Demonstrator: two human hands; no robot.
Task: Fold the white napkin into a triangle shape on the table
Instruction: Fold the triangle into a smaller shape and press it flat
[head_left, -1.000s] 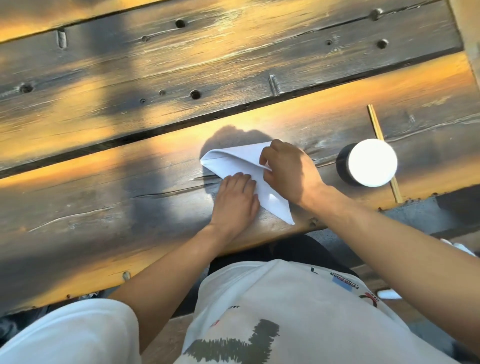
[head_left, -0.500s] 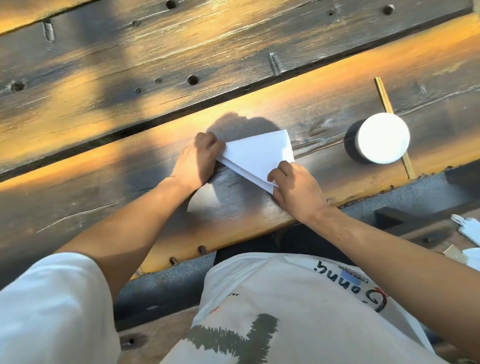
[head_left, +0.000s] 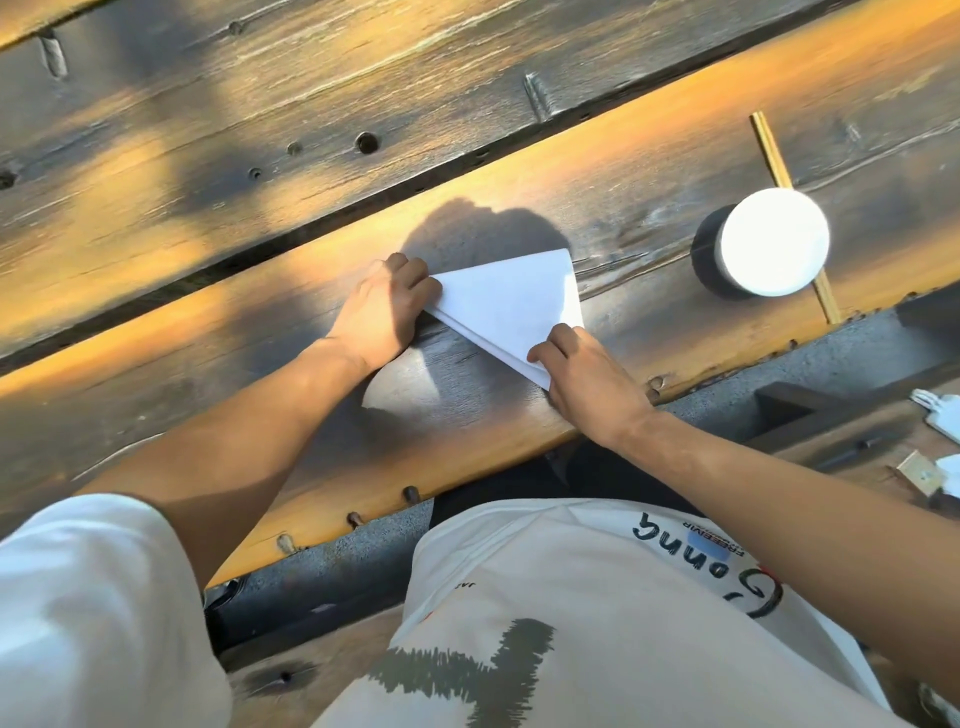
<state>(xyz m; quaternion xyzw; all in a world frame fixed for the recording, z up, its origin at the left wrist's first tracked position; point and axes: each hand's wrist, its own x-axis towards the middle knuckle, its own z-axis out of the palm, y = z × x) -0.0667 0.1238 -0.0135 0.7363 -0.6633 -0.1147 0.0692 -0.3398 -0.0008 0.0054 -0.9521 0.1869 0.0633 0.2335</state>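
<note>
The white napkin (head_left: 511, 306) is already folded into a triangle, lying flat on the wooden plank table (head_left: 649, 171) near its front edge. One point aims left, one sits at the far right, and the third points toward the person, with the long edge running diagonally between the left and near points. You can see stacked layers along that long edge, and the surface looks clean and smooth.
</note>
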